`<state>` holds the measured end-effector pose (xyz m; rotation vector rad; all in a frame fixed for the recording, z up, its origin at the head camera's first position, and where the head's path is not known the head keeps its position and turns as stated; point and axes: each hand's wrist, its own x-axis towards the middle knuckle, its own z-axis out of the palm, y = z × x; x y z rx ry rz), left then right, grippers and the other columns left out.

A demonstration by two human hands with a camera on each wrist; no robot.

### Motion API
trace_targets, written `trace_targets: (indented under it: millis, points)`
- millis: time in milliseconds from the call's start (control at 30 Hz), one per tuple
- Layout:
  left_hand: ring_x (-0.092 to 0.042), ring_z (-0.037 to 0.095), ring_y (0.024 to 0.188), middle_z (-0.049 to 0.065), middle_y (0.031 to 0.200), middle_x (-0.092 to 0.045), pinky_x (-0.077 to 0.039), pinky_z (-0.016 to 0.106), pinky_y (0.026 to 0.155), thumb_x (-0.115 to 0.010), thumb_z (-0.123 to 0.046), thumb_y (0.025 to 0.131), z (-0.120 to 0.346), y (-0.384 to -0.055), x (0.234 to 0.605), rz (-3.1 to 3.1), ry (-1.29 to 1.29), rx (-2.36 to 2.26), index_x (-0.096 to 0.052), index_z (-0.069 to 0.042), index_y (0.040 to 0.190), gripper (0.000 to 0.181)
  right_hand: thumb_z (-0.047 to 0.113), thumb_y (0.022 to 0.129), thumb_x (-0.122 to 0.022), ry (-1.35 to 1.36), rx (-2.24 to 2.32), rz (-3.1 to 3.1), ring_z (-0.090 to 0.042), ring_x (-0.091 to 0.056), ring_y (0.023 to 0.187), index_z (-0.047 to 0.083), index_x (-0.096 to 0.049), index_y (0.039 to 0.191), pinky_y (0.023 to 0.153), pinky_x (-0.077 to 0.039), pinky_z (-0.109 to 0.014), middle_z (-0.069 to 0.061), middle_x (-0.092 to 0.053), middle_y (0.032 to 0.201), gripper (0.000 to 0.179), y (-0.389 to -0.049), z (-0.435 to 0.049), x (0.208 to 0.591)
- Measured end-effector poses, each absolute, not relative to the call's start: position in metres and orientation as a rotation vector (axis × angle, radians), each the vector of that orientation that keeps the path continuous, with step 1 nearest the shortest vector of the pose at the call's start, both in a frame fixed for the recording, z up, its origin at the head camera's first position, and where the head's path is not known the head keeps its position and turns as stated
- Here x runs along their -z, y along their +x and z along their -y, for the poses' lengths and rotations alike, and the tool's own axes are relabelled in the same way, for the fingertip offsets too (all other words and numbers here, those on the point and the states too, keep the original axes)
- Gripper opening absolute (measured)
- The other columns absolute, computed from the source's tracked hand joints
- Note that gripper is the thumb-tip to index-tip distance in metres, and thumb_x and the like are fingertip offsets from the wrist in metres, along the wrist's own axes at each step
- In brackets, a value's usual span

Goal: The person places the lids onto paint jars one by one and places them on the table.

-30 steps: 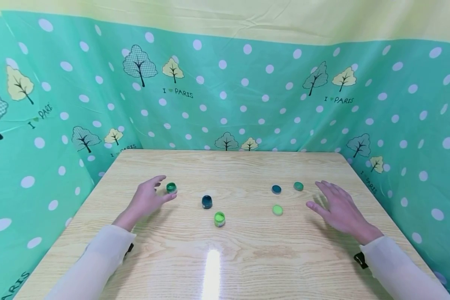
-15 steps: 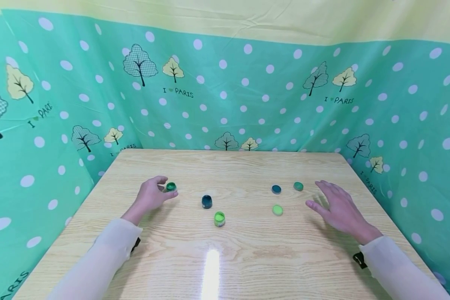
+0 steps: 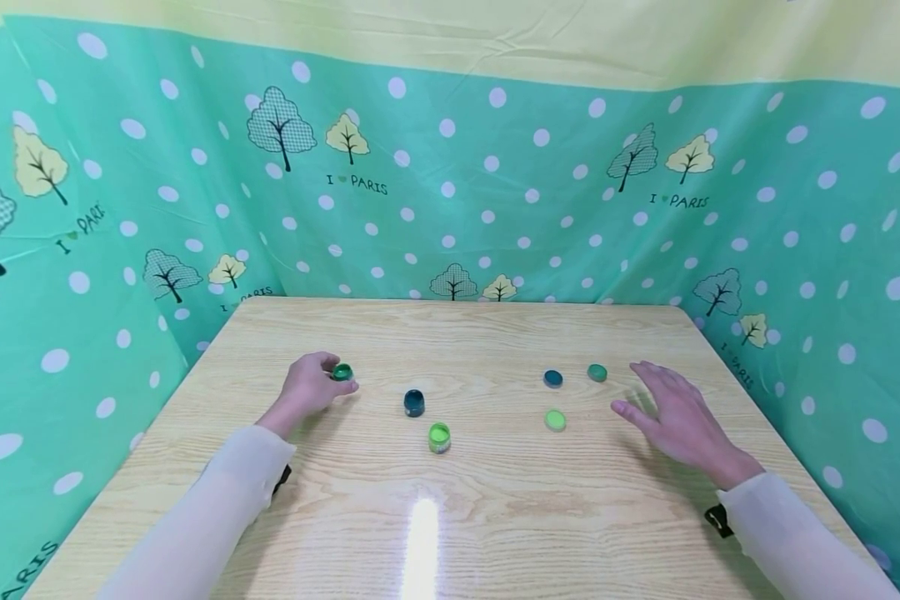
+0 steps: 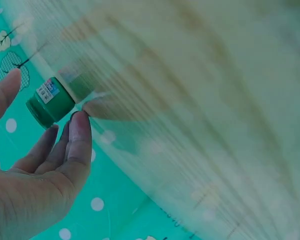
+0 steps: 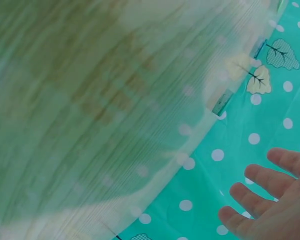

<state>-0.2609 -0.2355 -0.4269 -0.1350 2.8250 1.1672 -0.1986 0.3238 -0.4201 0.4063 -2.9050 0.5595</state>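
Note:
My left hand [image 3: 311,387] reaches around a small dark-green paint jar [image 3: 342,372] standing without a lid at the left of the table. The left wrist view shows the same jar [image 4: 52,102] with a label, thumb [image 4: 7,95] on one side and fingers [image 4: 80,132] on the other, a gap showing between thumb and jar. My right hand [image 3: 682,421] hovers over the right side, fingers extended and holding nothing. Nearest to it is a green lid [image 3: 597,372]. In the right wrist view, four fingertips [image 5: 232,215] show.
A dark-blue open jar [image 3: 414,403] and a light-green open jar [image 3: 439,438] stand near the middle of the wooden table [image 3: 495,517]. A blue lid [image 3: 552,379] and a light-green lid [image 3: 555,420] lie on the right. A dotted curtain [image 3: 450,192] encloses the back and sides.
My left hand has moved slightly right and forward, bringing its thumb and fingers closer around the dark-green jar. The right hand stays nearly still. The jars and lids keep their places.

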Motion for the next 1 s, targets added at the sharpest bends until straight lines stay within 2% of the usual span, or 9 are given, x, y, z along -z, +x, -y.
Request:
trace_targets:
  millis: [333, 600, 1000]
  points:
    - [-0.057, 0.041, 0.121, 0.026, 0.128, -0.061, -0.048, 0.053, 0.104, -0.083, -0.017, 0.086, 0.2311, -0.2667, 0.4266, -2.859, -0.158, -1.078, -0.06, 0.005, 0.127, 0.052, 0.055, 0.101, -0.058, 0.395, -0.558, 2.91, -0.056, -0.024, 0.144, 0.0, -0.031, 0.158, 0.112, -0.018, -0.074, -0.031, -0.03, 0.159, 0.084, -0.1991, -0.3218, 0.4192]
    - [-0.06, 0.041, 0.117, 0.024, 0.123, -0.064, -0.051, 0.053, 0.101, -0.081, -0.013, 0.088, 0.2309, -0.2679, 0.4274, -2.86, -0.206, -1.081, -0.064, 0.005, 0.122, 0.042, 0.055, 0.101, -0.058, 0.404, -0.568, 2.904, -0.056, -0.024, 0.144, -0.002, -0.032, 0.157, 0.113, -0.018, -0.073, -0.031, -0.031, 0.159, 0.084, -0.2014, -0.3214, 0.4209]
    - [-0.061, 0.038, 0.114, 0.022, 0.12, -0.065, -0.051, 0.052, 0.099, -0.081, -0.021, 0.088, 0.2307, -0.2657, 0.4263, -2.874, -0.186, -1.068, -0.066, 0.004, 0.122, 0.045, 0.057, 0.101, -0.057, 0.381, -0.592, 2.91, -0.055, -0.026, 0.144, -0.001, -0.034, 0.157, 0.111, -0.019, -0.075, -0.03, -0.032, 0.159, 0.083, -0.2069, -0.3181, 0.4239]
